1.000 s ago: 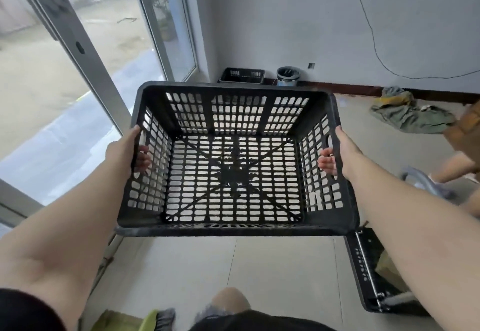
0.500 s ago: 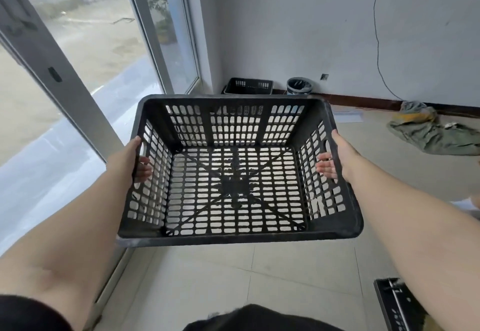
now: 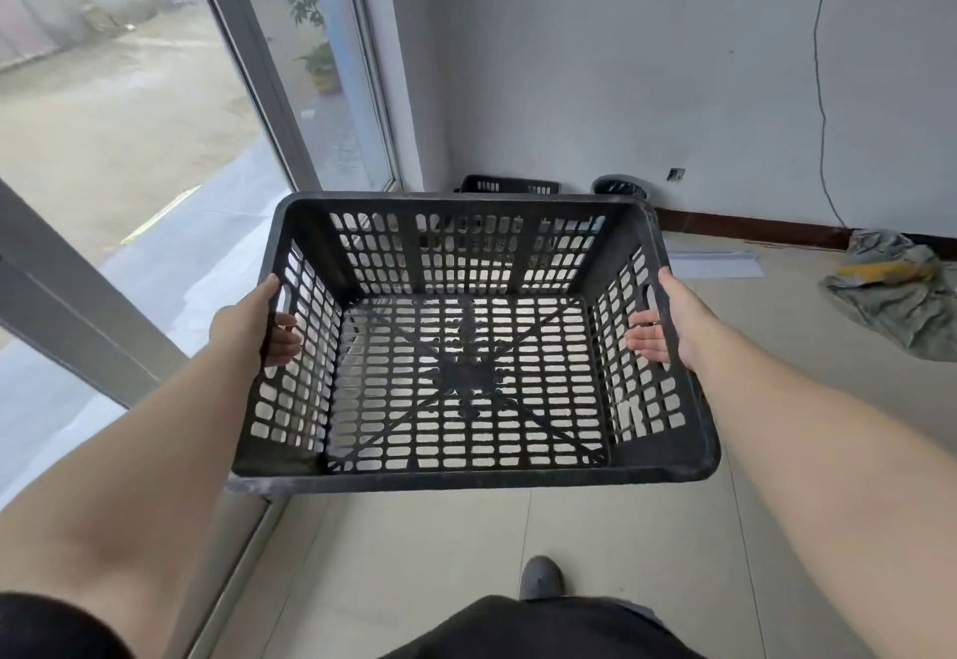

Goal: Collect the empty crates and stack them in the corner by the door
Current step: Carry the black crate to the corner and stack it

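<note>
Both hands grip a crate — black, rectangular, slotted plastic.

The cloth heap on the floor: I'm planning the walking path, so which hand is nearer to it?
Right. The right hand grips the held crate on the side facing the cloth heap; the left hand grips the opposite, window side.

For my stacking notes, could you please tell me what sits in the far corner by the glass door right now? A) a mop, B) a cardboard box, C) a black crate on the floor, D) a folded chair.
C: a second black crate sits on the floor in that corner, beside a small bin, beyond the carried crate.
</note>
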`<state>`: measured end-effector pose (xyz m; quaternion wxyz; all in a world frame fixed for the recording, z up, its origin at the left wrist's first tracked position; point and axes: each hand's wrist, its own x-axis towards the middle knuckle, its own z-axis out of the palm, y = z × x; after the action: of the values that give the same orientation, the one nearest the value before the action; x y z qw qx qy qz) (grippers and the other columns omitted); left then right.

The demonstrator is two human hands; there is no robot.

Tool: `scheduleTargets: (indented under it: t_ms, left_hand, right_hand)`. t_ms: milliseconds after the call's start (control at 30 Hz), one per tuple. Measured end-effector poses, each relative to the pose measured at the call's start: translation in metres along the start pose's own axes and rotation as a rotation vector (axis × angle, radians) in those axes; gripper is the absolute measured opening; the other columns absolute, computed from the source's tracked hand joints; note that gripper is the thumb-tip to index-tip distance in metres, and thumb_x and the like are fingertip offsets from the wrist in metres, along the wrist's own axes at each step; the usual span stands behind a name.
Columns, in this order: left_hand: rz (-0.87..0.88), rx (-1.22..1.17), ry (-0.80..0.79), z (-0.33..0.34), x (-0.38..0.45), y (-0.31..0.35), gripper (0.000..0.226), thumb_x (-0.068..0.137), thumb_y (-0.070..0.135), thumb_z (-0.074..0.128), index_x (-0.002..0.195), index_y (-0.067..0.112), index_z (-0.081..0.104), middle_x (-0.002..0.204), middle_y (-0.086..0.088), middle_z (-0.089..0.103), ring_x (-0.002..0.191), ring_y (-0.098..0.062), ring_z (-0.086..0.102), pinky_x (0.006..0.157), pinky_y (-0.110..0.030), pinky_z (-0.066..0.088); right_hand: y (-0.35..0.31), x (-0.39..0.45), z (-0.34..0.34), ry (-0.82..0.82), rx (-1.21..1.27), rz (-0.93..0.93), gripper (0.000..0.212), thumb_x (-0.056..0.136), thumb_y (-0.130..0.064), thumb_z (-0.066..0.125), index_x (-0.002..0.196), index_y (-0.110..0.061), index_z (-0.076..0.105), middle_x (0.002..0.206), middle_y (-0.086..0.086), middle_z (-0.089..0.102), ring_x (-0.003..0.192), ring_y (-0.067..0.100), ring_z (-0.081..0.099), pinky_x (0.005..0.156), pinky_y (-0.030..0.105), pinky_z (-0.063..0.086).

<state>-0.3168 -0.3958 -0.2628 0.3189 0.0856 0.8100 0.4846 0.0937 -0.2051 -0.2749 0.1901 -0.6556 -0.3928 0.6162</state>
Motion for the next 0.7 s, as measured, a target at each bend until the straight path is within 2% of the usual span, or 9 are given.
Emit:
scheduleTargets:
  t_ms: [133,300,400,533,633,700]
  left_hand:
    - [-0.008,-0.009,0.034,0.035,0.041,0.037,0.061,0.083,0.061,0.054,0.071,0.001,0.059,0.054,-0.015,0.058,0.051,-0.029,0.056,0.049,-0.031,0.046]
    - [-0.011,-0.021,0.051,0.075,0.092,0.079,0.062,0.082,0.061,0.055,0.072,0.001,0.061,0.044,-0.012,0.058,0.052,-0.029,0.057,0.05,-0.032,0.047]
    - [-0.013,-0.024,0.052,0.097,0.126,0.102,0.061,0.085,0.059,0.054,0.072,0.0,0.059,0.056,-0.016,0.059,0.052,-0.029,0.056,0.051,-0.032,0.047]
    - [-0.032,-0.039,0.03,0.129,0.184,0.132,0.058,0.086,0.057,0.056,0.071,0.001,0.058,0.037,-0.007,0.056,0.041,-0.024,0.056,0.045,-0.029,0.049]
    - [-0.044,-0.055,0.001,0.153,0.235,0.159,0.058,0.086,0.057,0.056,0.072,0.001,0.057,0.036,-0.007,0.054,0.032,-0.02,0.054,0.045,-0.028,0.049]
    - [-0.048,-0.036,-0.006,0.167,0.267,0.181,0.059,0.086,0.057,0.055,0.072,0.0,0.058,0.037,-0.009,0.056,0.032,-0.02,0.055,0.039,-0.025,0.05]
  right_hand:
    - [-0.052,0.053,0.005,-0.015,-0.016,-0.004,0.079,0.089,-0.073,0.028,0.086,-0.002,0.06,0.083,0.016,0.064,0.07,0.024,0.062,0.063,0.031,0.049]
    - [-0.109,0.117,0.012,-0.01,-0.026,-0.005,0.078,0.089,-0.073,0.029,0.086,-0.002,0.061,0.086,0.017,0.065,0.072,0.025,0.063,0.068,0.032,0.05]
    - [-0.138,0.154,0.021,-0.004,-0.024,-0.008,0.078,0.089,-0.073,0.03,0.086,-0.002,0.062,0.085,0.017,0.065,0.07,0.025,0.063,0.067,0.032,0.05]
    - [-0.177,0.206,0.038,0.019,-0.033,0.012,0.079,0.089,-0.072,0.031,0.088,0.0,0.062,0.085,0.018,0.066,0.07,0.027,0.064,0.066,0.033,0.051]
    - [-0.21,0.244,0.053,0.039,-0.031,0.031,0.077,0.09,-0.07,0.032,0.085,0.001,0.061,0.085,0.018,0.065,0.071,0.027,0.064,0.068,0.034,0.051]
    - [-0.234,0.267,0.064,0.052,-0.024,0.035,0.077,0.091,-0.07,0.031,0.084,0.001,0.061,0.084,0.018,0.064,0.072,0.027,0.063,0.071,0.034,0.051]
